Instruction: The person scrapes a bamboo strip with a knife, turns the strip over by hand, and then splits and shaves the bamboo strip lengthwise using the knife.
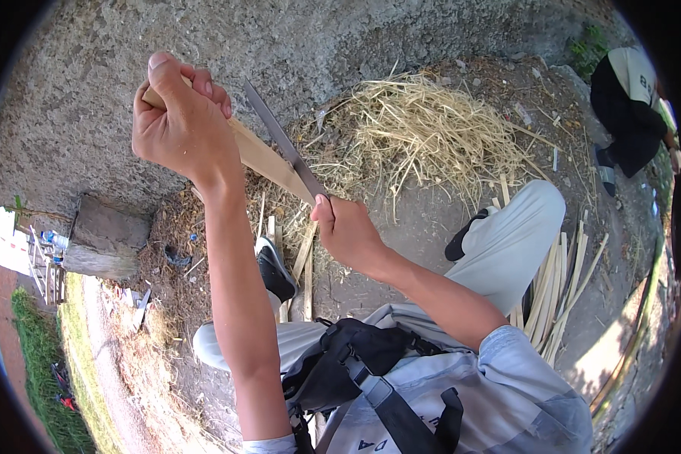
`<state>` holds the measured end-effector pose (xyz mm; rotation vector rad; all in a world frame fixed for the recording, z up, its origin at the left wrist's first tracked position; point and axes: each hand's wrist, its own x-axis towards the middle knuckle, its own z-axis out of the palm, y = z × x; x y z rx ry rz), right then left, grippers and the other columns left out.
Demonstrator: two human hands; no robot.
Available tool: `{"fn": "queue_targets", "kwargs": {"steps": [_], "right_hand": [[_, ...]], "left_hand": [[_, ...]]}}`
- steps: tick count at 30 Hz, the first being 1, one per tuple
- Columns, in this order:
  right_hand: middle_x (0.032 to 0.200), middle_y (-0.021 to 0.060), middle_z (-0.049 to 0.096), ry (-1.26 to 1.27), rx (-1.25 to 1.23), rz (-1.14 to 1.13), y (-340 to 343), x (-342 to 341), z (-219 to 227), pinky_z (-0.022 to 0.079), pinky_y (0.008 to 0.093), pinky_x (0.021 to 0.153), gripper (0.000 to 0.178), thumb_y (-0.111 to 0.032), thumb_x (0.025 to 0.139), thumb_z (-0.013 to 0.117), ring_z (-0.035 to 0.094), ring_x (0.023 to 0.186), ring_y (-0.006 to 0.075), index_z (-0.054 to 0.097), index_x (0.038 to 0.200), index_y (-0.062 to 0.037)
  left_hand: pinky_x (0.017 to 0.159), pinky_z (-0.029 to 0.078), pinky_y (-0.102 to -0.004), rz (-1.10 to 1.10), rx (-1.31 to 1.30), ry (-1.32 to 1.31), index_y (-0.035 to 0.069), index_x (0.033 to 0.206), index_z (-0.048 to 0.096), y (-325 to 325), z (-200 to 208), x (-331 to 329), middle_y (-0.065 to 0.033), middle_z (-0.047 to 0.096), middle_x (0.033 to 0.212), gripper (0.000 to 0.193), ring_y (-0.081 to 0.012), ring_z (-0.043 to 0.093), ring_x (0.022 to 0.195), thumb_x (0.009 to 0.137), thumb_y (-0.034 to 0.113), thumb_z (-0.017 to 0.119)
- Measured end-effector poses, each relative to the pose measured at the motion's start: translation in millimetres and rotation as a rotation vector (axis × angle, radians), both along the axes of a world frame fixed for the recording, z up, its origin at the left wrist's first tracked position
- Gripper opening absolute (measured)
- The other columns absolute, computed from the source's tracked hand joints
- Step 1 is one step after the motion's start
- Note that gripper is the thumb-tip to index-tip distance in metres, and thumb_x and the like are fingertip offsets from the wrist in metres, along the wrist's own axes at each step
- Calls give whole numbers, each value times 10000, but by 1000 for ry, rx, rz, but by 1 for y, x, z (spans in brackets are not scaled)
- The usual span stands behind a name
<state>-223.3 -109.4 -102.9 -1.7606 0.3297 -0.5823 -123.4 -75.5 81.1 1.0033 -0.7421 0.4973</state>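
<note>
Pale strip point(268, 160) | long, flat, smooth-looking | slanted | left hand point(183, 125) gripping

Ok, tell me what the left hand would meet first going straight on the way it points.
Probably the grey wall: nothing else shows ahead of the left hand, though the gap's depth is unclear.

- A pale tan, flat, smooth strip of wood-like material point(268, 160), its upper end gripped in the left hand's point(189, 130) fist, slants down to the right hand's point(356, 238) thumb, its lower end partly hidden there.
- A long, narrow, dark metal blade point(275, 132) rises from the right hand's grip, tilted up toward the left hand; near the right thumb it crosses in front of the strip.
</note>
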Motion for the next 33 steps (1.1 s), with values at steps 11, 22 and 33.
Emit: {"fn": "queue_targets", "kwargs": {"steps": [11, 22, 33], "right_hand": [[492, 117, 500, -59, -62, -36, 2, 0, -7, 363, 361, 449, 341, -176, 988, 426, 464, 400, 183, 636, 813, 26], [467, 86, 458, -8, -49, 65, -6, -7, 34, 354, 369, 447, 364, -224, 989, 439, 443, 399, 168, 647, 817, 20], [484, 172, 495, 205, -70, 79, -22, 4, -20, 395, 453, 479, 382, -197, 975, 437, 503, 417, 327, 581, 710, 37]], "left_hand": [[367, 347, -233, -26, -5, 23, 37, 675, 483, -3, 0, -11, -59, 474, 516, 335, -97, 448, 402, 915, 245, 593], [379, 348, -238, -8, 5, 54, 42, 675, 479, 10, -4, 1, -55, 474, 524, 350, -94, 435, 412, 921, 262, 597], [373, 356, -234, -21, -3, 9, 39, 695, 491, 6, -4, 12, -53, 484, 514, 320, -92, 460, 410, 911, 245, 607]]}}
